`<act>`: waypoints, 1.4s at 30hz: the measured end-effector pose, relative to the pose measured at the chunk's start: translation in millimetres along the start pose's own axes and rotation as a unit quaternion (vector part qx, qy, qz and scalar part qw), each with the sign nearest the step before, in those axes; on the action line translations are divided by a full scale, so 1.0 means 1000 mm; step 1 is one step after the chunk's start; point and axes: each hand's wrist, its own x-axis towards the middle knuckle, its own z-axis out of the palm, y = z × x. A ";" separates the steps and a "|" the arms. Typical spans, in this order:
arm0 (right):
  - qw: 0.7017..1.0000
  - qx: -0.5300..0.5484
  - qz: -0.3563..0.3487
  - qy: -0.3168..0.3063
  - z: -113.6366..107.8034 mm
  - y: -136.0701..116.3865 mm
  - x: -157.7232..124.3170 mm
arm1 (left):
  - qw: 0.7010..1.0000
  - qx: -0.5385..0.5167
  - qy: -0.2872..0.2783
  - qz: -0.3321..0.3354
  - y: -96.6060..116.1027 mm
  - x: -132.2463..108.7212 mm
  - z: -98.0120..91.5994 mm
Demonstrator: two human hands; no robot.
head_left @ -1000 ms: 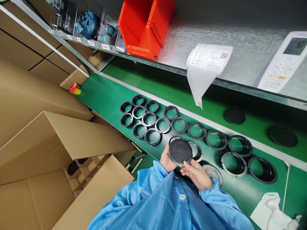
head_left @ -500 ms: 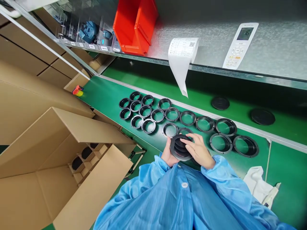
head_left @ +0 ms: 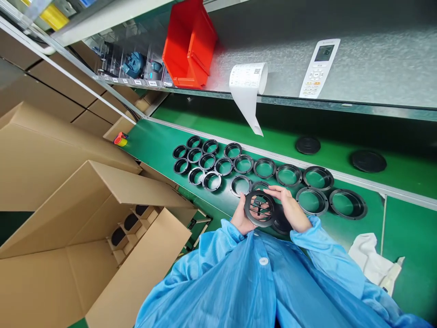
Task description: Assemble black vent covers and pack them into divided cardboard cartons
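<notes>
Both my hands hold one black plastic ring [head_left: 259,208] just above the green belt [head_left: 157,141], close to my chest. My left hand [head_left: 241,217] grips its left rim from underneath, fingers showing through the opening. My right hand [head_left: 290,207] pinches its upper right rim. A dark round cap [head_left: 282,223] lies on the belt under my right wrist. Several black rings [head_left: 218,166] lie in rows on the belt beyond my hands, with larger ones [head_left: 313,200] to the right.
Open cardboard boxes [head_left: 102,237] with dividers and dark parts stand at my left. Two black discs [head_left: 368,161] lie on the far belt lane. A red bin [head_left: 189,45], a paper slip [head_left: 247,91] and a remote [head_left: 319,68] sit on the shelf. A white cloth [head_left: 370,264] lies right.
The round cap I held a second ago now lies on the belt. My hands have turned a black ring up so its opening faces me. The view has shifted slightly.
</notes>
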 end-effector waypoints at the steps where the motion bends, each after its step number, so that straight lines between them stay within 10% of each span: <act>1: 0.997 -0.058 -0.050 -0.011 0.004 0.002 -0.007 | 1.000 -0.006 0.005 -0.006 0.000 0.000 -0.002; 5: 0.956 -0.216 -0.163 -0.114 0.024 0.015 -0.031 | 0.997 0.003 0.019 -0.081 -0.005 0.004 -0.016; 10: 0.964 -0.176 -0.045 -0.193 0.040 0.034 -0.015 | 0.995 0.038 0.044 -0.085 -0.009 0.020 -0.032; 18: 0.934 -0.354 -0.039 0.026 0.065 0.066 0.055 | 0.949 0.074 0.303 -0.046 0.014 0.022 -0.072; 36: 0.901 -0.426 -0.070 -0.033 0.101 0.067 0.043 | 0.931 0.034 0.358 -0.061 0.042 0.015 -0.103; 39: 0.902 -0.427 -0.055 -0.018 0.072 0.075 0.078 | 0.933 0.028 0.354 -0.058 0.049 0.018 -0.103; 42: 0.908 -0.370 0.114 0.160 -0.008 0.083 0.144 | 0.930 0.018 0.362 -0.059 0.051 0.018 -0.107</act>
